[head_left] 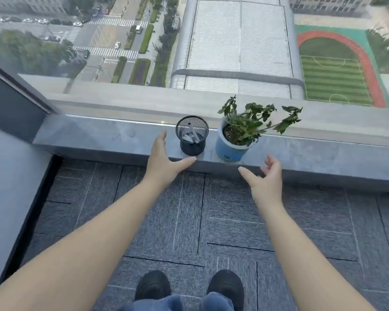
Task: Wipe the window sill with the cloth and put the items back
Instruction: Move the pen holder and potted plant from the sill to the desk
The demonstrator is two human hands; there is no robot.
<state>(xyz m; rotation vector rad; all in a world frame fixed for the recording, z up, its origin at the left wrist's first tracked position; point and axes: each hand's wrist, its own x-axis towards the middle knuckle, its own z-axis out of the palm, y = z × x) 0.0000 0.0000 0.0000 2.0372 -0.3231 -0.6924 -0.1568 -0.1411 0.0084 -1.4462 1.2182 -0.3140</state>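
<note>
A grey stone window sill [103, 135] runs across the view below the glass. On it stand a black mesh pen holder [192, 136] with a few small items inside and, to its right, a blue pot with a green plant [233, 147]. My left hand [164, 160] is open just left of the pen holder, with its thumb at the holder's base and fingers beside its left wall. My right hand [265, 178] is open below and right of the pot, at the sill's front edge, apart from the pot. No cloth is in view.
The window glass [211, 52] rises right behind the sill, with streets and a sports field far below. A dark wall panel [11, 108] closes the left end. Grey carpet tiles [189, 221] cover the floor, and my two black shoes [189, 288] stand at the bottom.
</note>
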